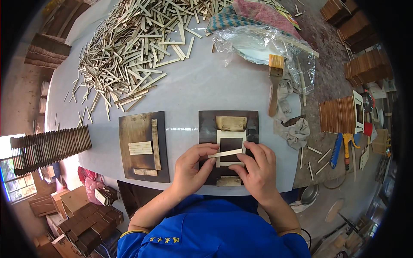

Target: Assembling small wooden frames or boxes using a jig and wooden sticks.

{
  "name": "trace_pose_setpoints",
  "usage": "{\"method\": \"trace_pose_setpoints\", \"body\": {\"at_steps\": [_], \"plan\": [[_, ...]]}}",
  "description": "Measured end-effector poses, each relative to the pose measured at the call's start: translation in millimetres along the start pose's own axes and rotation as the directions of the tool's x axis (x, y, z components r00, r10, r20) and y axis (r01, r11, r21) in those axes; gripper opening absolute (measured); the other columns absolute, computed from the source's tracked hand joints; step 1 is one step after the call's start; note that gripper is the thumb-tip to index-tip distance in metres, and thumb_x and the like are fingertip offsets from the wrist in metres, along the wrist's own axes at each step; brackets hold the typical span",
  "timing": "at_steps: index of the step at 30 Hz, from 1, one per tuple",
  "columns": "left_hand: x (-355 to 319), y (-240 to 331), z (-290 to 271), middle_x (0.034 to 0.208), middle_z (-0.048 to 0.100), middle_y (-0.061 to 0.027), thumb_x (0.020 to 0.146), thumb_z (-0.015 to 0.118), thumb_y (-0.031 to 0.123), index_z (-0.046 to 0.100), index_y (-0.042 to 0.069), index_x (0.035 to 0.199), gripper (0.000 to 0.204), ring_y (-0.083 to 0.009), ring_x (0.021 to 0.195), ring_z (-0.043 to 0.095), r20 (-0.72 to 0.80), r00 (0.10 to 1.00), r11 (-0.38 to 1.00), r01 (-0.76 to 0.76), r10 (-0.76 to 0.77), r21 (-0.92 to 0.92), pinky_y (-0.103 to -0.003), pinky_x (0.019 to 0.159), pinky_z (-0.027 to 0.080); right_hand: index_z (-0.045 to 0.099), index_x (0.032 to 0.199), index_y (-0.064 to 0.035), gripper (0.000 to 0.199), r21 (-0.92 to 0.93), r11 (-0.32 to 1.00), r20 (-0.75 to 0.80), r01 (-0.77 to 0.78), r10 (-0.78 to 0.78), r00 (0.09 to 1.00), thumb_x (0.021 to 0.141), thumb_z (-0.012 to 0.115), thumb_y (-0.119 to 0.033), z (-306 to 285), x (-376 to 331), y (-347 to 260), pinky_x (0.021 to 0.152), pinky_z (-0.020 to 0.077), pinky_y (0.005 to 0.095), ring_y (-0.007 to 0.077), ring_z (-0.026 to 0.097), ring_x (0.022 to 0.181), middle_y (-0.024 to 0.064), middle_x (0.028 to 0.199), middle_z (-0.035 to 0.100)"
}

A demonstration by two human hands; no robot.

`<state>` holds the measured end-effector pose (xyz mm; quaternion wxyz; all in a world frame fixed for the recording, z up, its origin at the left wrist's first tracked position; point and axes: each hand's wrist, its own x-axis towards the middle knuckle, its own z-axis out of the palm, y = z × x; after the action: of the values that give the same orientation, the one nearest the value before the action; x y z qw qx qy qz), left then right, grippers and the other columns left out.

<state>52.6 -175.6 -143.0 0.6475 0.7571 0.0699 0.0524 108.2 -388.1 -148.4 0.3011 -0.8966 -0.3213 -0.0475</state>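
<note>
Between my hands a short pale wooden strip (227, 152) lies slightly tilted across a small light wooden frame (232, 134). My left hand (193, 167) pinches the strip's left end between thumb and fingers. At its other end are the fingertips of my right hand (258, 168), whose thumb rests lower, by the frame's bottom right corner. The frame sits on a dark board (207, 124), between an upper wooden block (231, 123) and a lower block (229, 181). Left of this stands a second dark board (129, 124) with several pale strips (140, 148) lying side by side on it.
A large heap of thin wooden sticks (129, 60) covers the far left of the table. At the far right lie clear plastic sheeting (245, 38), a brush (274, 84) and a crumpled cloth (297, 134). A long row of dark slats (56, 146) stands at the left edge.
</note>
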Motion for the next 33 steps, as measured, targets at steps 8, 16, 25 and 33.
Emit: {"method": "trace_pose_setpoints", "body": {"at_steps": [8, 16, 25, 33], "plan": [[26.7, 2.0, -10.4, 0.102, 0.068, -0.0069, 0.092, 0.075, -0.003, 0.074, 0.001, 0.112, 0.020, -0.0165, 0.076, 0.061, 0.094, 0.996, 0.978, -0.014, -0.006, 0.208, -0.027, 0.066, 0.051, 0.063, 0.132, -0.0045, 0.068, -0.023, 1.000, -0.109, 0.014, -0.017, 0.994, 0.075, 0.092, -0.028, 5.7, 1.5, 7.4, 0.112, 0.0427, 0.0491, 0.0367, 0.053, 0.131, 0.0193, 0.153, 0.049], [38.9, -6.2, 0.5, 0.100, 0.067, -0.0059, 0.089, 0.079, 0.000, 0.077, 0.004, 0.107, 0.018, -0.0185, 0.072, 0.060, 0.034, 0.981, 0.890, -0.187, 0.191, 0.417, -0.029, 0.061, 0.048, 0.056, 0.147, -0.0113, 0.087, -0.044, 0.999, 0.018, 0.021, -0.020, 1.000, 0.071, 0.094, -0.031, -5.2, 16.4, 13.4, 0.117, 0.0360, 0.0539, 0.0405, 0.041, 0.144, 0.0225, 0.163, 0.036], [46.0, -15.4, 2.1, 0.098, 0.066, -0.0055, 0.086, 0.080, 0.001, 0.079, 0.005, 0.103, 0.017, -0.0196, 0.074, 0.060, -0.026, 0.967, 0.820, -0.201, 0.254, 0.536, -0.030, 0.061, 0.048, 0.060, 0.148, -0.0204, 0.086, -0.081, 0.997, 0.175, 0.009, 0.006, 0.984, 0.071, 0.094, -0.037, -12.5, 26.6, 17.6, 0.120, 0.0288, 0.0566, 0.0413, 0.028, 0.153, 0.0215, 0.169, 0.029], [47.6, -11.8, -1.1, 0.099, 0.068, -0.0071, 0.086, 0.079, -0.001, 0.079, 0.005, 0.107, 0.022, -0.0197, 0.073, 0.060, -0.012, 0.979, 0.812, -0.163, 0.205, 0.560, -0.030, 0.063, 0.049, 0.064, 0.146, -0.0282, 0.088, -0.091, 0.994, 0.236, -0.054, 0.075, 0.969, 0.065, 0.096, -0.039, -13.2, 29.4, 18.7, 0.124, 0.0257, 0.0591, 0.0433, 0.020, 0.159, 0.0160, 0.174, 0.028]]}}
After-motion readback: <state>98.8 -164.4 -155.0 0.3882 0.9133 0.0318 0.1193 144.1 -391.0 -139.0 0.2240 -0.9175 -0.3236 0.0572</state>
